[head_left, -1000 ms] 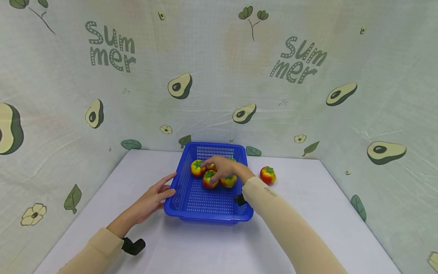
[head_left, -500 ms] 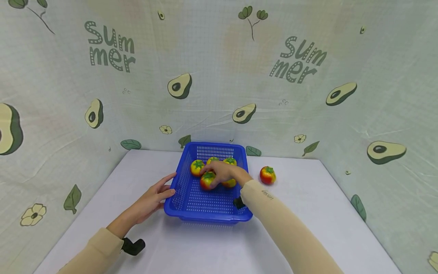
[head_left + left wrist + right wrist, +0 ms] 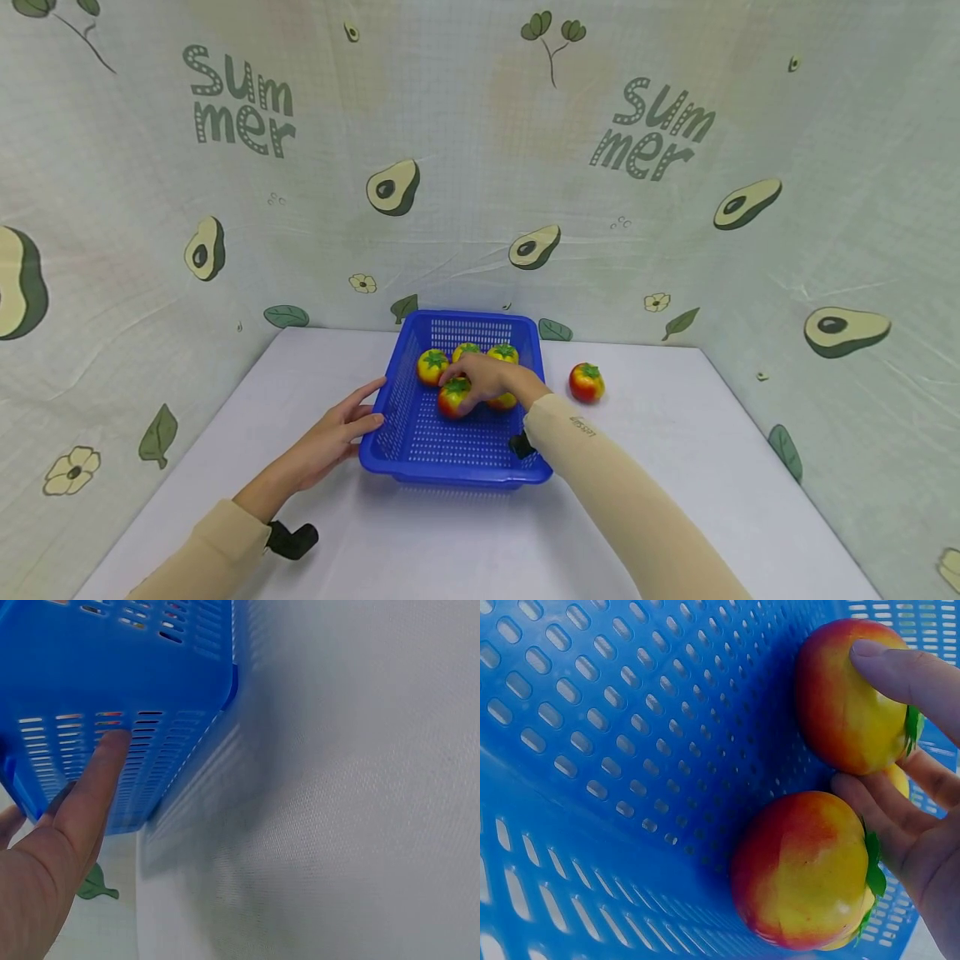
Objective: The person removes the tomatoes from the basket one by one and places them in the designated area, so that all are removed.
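Note:
In the head view, a blue plastic basket [image 3: 457,475] stands on the table with several red-and-yellow round fruits, each with a green leafy cap, inside. My right hand [image 3: 486,377] reaches in over its right side and grips the front fruit [image 3: 452,402], thumb on the near side and fingers round the far side. The right wrist view shows the thumb on that fruit [image 3: 847,697], with another fruit [image 3: 802,870] beside the hand. My left hand [image 3: 333,437] touches the basket's left side with fairly straight fingers; in the left wrist view a finger lies against the slotted wall [image 3: 161,682].
One more red-and-yellow fruit [image 3: 587,382] lies on the white table [image 3: 652,433], right of the basket. A fruit at the back left [image 3: 432,367] and one at the back right [image 3: 503,353] sit in the basket. A printed cloth [image 3: 465,125] hangs behind.
My right hand has lowered onto the front fruit and closed round it, and that fruit has shifted slightly left. My left hand stays at the basket's side.

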The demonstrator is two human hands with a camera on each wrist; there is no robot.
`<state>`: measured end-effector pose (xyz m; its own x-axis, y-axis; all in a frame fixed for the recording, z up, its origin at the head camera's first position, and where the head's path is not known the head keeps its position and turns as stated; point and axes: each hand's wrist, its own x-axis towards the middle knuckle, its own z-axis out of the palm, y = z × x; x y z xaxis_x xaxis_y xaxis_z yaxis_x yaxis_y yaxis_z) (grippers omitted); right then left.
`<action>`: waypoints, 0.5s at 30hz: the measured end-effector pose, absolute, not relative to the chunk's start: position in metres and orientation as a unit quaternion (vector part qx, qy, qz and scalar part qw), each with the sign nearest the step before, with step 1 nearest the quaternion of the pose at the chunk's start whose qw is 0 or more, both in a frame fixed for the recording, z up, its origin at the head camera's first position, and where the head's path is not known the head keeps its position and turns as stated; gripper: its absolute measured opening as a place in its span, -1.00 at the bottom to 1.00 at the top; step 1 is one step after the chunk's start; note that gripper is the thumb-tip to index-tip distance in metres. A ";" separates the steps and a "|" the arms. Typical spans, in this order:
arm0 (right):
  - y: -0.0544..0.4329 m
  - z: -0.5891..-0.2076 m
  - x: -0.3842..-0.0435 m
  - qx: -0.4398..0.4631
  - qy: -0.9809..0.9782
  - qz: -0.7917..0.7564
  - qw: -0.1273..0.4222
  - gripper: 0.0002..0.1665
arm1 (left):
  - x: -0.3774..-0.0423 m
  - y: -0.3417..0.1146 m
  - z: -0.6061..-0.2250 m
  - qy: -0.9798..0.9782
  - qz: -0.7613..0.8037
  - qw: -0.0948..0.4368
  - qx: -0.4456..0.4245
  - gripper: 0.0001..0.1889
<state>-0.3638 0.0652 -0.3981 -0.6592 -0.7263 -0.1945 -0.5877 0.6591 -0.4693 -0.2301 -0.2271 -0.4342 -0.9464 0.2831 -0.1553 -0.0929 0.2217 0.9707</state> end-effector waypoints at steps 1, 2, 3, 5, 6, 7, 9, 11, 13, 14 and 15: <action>0.065 -0.398 -0.364 -0.367 0.892 -0.185 0.187 -0.37 | -0.230 -0.227 -0.434 0.767 0.620 0.151 0.059 -0.21; 0.065 -0.399 -0.364 -0.367 0.893 -0.183 0.188 -0.37 | -0.230 -0.227 -0.435 0.768 0.620 0.150 0.057 -0.21; 0.065 -0.399 -0.365 -0.366 0.893 -0.182 0.189 -0.37 | -0.230 -0.227 -0.435 0.768 0.620 0.150 0.058 -0.21; 0.065 -0.399 -0.365 -0.365 0.893 -0.180 0.191 -0.36 | -0.231 -0.227 -0.435 0.769 0.618 0.151 0.059 -0.21; 0.065 -0.399 -0.365 -0.365 0.893 -0.180 0.192 -0.36 | -0.231 -0.227 -0.435 0.769 0.618 0.151 0.058 -0.21; 0.065 -0.399 -0.365 -0.364 0.894 -0.179 0.192 -0.36 | -0.231 -0.227 -0.435 0.769 0.618 0.151 0.058 -0.21; 0.066 -0.399 -0.365 -0.363 0.894 -0.179 0.192 -0.36 | -0.231 -0.227 -0.435 0.769 0.618 0.151 0.058 -0.21; 0.066 -0.398 -0.365 -0.364 0.894 -0.178 0.191 -0.36 | -0.231 -0.227 -0.435 0.769 0.618 0.151 0.056 -0.22; 0.067 -0.396 -0.364 -0.363 0.894 -0.176 0.192 -0.35 | -0.231 -0.227 -0.435 0.770 0.617 0.150 0.056 -0.22; 0.068 -0.394 -0.363 -0.364 0.895 -0.175 0.191 -0.35 | -0.231 -0.227 -0.436 0.771 0.617 0.150 0.056 -0.22; 0.068 -0.392 -0.362 -0.365 0.895 -0.172 0.189 -0.34 | -0.231 -0.227 -0.436 0.771 0.616 0.150 0.056 -0.22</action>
<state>-0.3623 0.0682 -0.3924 -0.6618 -0.7186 -0.2136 -0.5883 0.6745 -0.4461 -0.2313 -0.2274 -0.4357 -0.9486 0.2719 -0.1619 -0.0978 0.2347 0.9671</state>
